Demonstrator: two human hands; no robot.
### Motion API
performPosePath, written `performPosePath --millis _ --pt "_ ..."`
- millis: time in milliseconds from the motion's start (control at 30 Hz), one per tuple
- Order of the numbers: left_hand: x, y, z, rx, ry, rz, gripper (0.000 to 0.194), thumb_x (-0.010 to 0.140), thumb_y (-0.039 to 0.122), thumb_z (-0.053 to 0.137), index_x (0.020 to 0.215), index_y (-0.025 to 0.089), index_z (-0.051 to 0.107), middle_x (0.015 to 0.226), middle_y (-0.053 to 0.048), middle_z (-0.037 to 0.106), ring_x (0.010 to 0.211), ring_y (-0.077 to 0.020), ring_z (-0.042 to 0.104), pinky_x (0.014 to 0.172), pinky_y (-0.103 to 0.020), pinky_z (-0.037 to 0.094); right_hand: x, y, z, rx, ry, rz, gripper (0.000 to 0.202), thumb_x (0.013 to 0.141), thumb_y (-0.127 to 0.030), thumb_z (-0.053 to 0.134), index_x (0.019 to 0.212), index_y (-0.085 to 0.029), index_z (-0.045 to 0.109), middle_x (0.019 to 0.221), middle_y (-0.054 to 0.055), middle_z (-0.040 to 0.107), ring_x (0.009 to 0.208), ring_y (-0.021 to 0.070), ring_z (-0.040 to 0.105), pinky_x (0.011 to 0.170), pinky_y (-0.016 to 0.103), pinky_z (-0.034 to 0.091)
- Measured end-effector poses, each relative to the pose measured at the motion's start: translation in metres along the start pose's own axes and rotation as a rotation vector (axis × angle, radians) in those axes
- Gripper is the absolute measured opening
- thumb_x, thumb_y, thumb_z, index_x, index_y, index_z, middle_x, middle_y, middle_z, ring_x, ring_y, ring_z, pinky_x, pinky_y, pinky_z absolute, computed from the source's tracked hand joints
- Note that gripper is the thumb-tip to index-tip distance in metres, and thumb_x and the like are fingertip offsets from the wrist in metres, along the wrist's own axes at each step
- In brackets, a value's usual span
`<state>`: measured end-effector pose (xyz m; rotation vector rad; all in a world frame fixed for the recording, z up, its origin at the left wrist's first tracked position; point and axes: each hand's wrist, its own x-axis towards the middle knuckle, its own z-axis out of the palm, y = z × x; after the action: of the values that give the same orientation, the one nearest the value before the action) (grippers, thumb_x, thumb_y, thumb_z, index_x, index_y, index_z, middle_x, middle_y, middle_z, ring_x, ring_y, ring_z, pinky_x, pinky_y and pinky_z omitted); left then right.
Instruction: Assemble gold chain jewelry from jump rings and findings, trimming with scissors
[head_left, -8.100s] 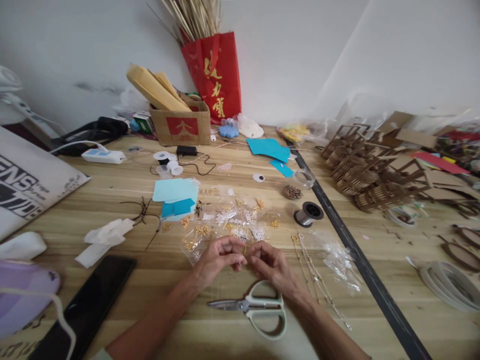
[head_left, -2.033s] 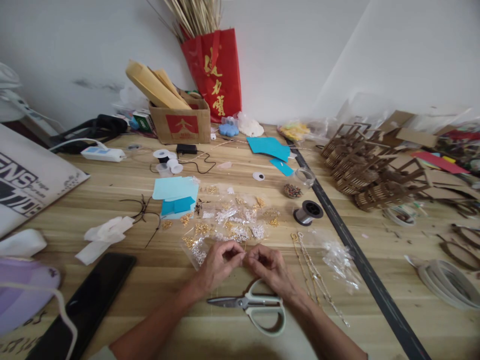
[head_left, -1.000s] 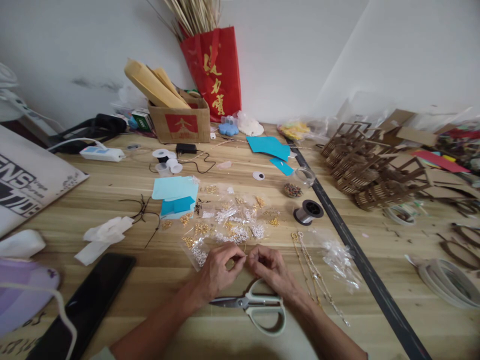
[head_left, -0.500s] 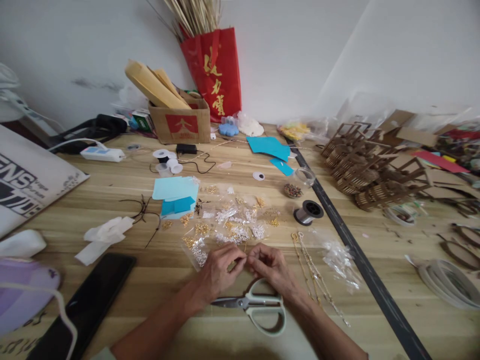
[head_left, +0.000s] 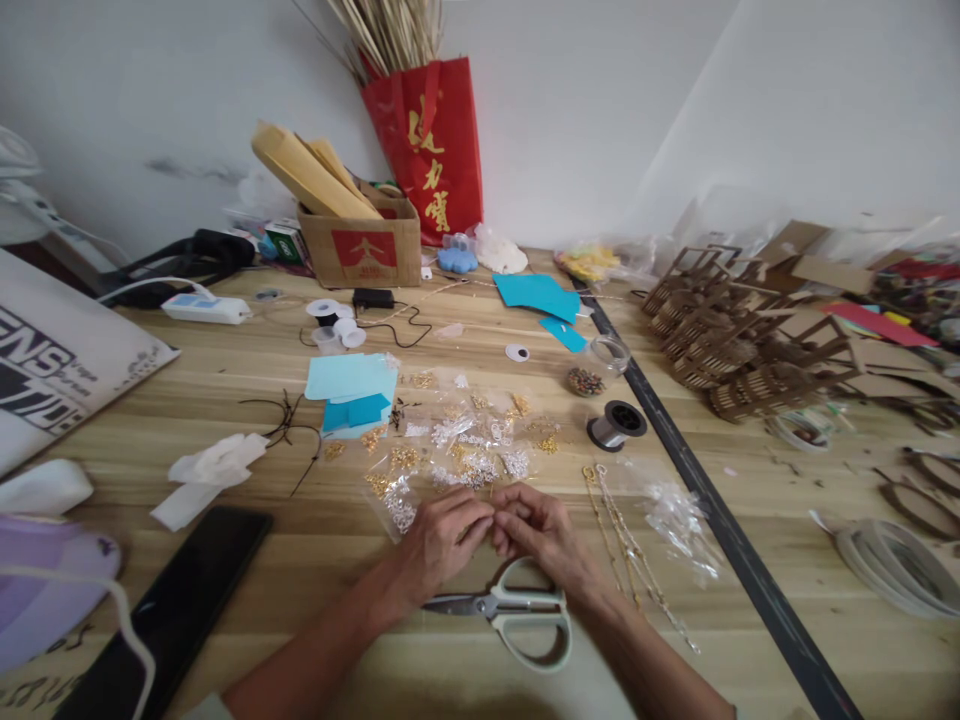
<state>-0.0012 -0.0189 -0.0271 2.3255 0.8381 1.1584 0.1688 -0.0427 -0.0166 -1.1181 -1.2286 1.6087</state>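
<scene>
My left hand and my right hand meet at their fingertips, both pinched closed around something too small to make out. Scissors with pale handles lie beneath and between my wrists. Just beyond the fingers spread small plastic bags of gold and silver findings. Two thin chains, gold and silver, lie to the right of my right hand, beside clear plastic bags. A spool of grey wire stands behind the chains, near a jar of small beads.
A black phone and white tissue lie at the left. Blue paper pieces are behind the bags. Brown woven baskets crowd the right, past a dark strip. A cardboard box and red bag stand at the back.
The fingers of my left hand have closed up, narrowing the gap between thumb and fingers. My right fingers have shifted slightly. Everything else stays in place.
</scene>
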Motion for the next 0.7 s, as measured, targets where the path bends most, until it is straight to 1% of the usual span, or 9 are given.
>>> performPosePath --millis 67,133,300,467,700 --pt "0.0001 0.0002 0.0003 -0.001 -0.002 -0.006 0.016 0.086 0.010 0.052 0.075 0.015 0.063 0.068 -0.003 0.063 0.064 -0.0124 0.058 0.062 -0.023 0.048 -0.0004 0.0003 0.0009 -0.036 0.002 -0.023 0.029 0.082 -0.042 0.063 0.090 -0.014 0.059 0.062 0.001 0.063 0.052 0.0103 0.058 0.049 0.020 0.046" --pt "-0.0001 0.0004 0.0009 0.001 -0.004 -0.015 0.016 0.085 0.010 0.052 0.075 0.015 0.063 0.068 -0.003 0.064 0.064 -0.0127 0.059 0.062 -0.024 0.048 -0.0010 0.0010 0.0019 -0.100 -0.001 -0.080 0.028 0.086 -0.041 0.058 0.092 -0.014 0.058 0.064 0.001 0.063 0.054 0.0110 0.058 0.051 0.020 0.046" --pt "-0.0024 -0.0004 0.0030 0.012 -0.019 -0.063 0.015 0.084 0.010 0.053 0.073 0.015 0.063 0.066 -0.003 0.063 0.063 -0.0136 0.059 0.063 -0.025 0.049 -0.0030 0.0017 0.0037 -0.351 0.018 -0.235 0.020 0.093 -0.033 0.047 0.093 -0.016 0.057 0.065 0.001 0.064 0.059 0.0124 0.061 0.057 0.022 0.047" --pt "-0.0040 -0.0007 0.0034 0.027 -0.027 -0.078 0.016 0.084 0.010 0.052 0.073 0.015 0.062 0.066 -0.003 0.063 0.063 -0.0138 0.059 0.061 -0.024 0.048 -0.0058 -0.0011 0.0050 -0.557 0.042 -0.329 0.014 0.094 -0.025 0.042 0.093 -0.018 0.055 0.070 0.001 0.064 0.063 0.0123 0.062 0.059 0.020 0.046" --pt "-0.0036 -0.0014 0.0042 0.045 -0.019 -0.067 0.016 0.084 0.011 0.051 0.073 0.015 0.062 0.068 -0.004 0.064 0.064 -0.0146 0.060 0.062 -0.025 0.049 -0.0086 -0.0040 0.0068 -0.775 0.036 -0.416 0.014 0.095 -0.018 0.037 0.096 -0.018 0.051 0.071 0.001 0.059 0.059 0.0130 0.057 0.059 0.021 0.044"
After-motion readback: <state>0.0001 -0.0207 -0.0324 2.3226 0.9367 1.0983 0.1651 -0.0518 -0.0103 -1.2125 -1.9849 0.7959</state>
